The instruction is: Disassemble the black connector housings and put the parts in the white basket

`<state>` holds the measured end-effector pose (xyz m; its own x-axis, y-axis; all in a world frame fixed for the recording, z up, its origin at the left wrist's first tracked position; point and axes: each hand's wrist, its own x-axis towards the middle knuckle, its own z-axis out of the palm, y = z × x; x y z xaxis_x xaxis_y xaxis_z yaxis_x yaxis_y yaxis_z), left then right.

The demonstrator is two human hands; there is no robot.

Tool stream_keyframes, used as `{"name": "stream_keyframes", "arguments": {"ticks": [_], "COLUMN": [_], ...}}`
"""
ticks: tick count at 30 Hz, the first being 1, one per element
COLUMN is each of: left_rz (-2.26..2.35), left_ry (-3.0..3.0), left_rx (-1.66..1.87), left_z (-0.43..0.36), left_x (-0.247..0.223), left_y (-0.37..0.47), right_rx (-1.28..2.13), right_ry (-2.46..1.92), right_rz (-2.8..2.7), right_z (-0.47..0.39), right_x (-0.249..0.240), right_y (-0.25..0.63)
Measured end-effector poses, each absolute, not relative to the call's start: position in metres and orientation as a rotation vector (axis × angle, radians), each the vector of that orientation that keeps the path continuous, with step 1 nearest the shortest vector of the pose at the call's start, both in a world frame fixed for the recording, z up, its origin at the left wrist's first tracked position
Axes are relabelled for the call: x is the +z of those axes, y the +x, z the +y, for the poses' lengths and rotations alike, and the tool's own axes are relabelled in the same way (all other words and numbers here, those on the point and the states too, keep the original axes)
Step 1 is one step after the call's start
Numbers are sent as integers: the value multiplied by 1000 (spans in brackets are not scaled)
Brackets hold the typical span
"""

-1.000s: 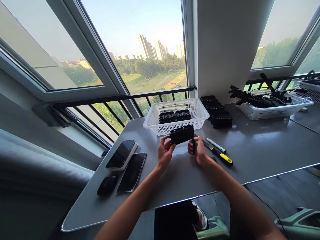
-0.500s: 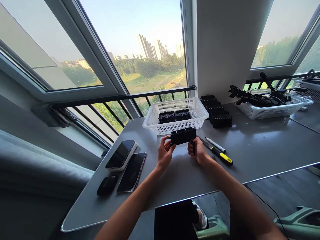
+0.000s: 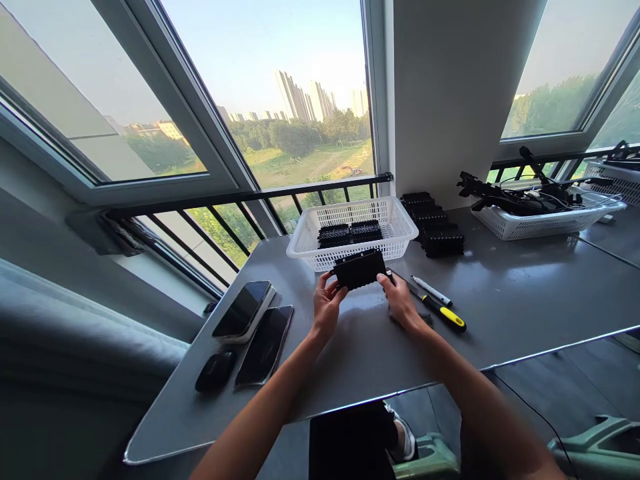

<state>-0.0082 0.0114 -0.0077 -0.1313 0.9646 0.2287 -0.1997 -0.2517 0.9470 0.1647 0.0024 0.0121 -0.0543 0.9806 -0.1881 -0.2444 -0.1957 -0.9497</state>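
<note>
Head view: my left hand [image 3: 327, 305] pinches the left end of a black ridged rectangular block [image 3: 359, 271], my right hand [image 3: 400, 299] its lower right corner. It's above the grey desk [image 3: 345, 363], between the desk's near edge and a white latticed plastic basket [image 3: 320, 259]. Any print on the slim white pen [image 3: 431, 291] is illegible.

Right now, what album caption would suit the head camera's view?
Left hand grips a black part, right hand at its corner, near a white basket.

The head view looks forward and down over the table [image 3: 360, 363], seemingly close.
</note>
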Motion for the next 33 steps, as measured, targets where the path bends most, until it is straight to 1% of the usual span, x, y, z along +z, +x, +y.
{"name": "stream_keyframes", "arguments": {"ticks": [5,7,14,20,26,33], "left_rz": [945,930,902,913,935,944], "left_ry": [1031,1014,1134,1009,957,964], "left_rx": [1460,1430,1447,1476,1585,1688], "left_z": [13,13,16,19,27,35], "left_x": [-8,-7,-7,-8,-11,-14], "left_y": [-9,-10,-13,-15,-25,-31], "right_rx": [1023,890,821,727,568,441], "right_ry": [-1218,-1254,-1256,-1272,-1384,-1395], "right_rz": [-990,-1035,-1116,-1308,-1682,-2121], "right_z": [4,5,8,8,6,-2], "right_x": [7,4,0,0,-13,-31], "right_y": [165,166,168,169,165,155]}}
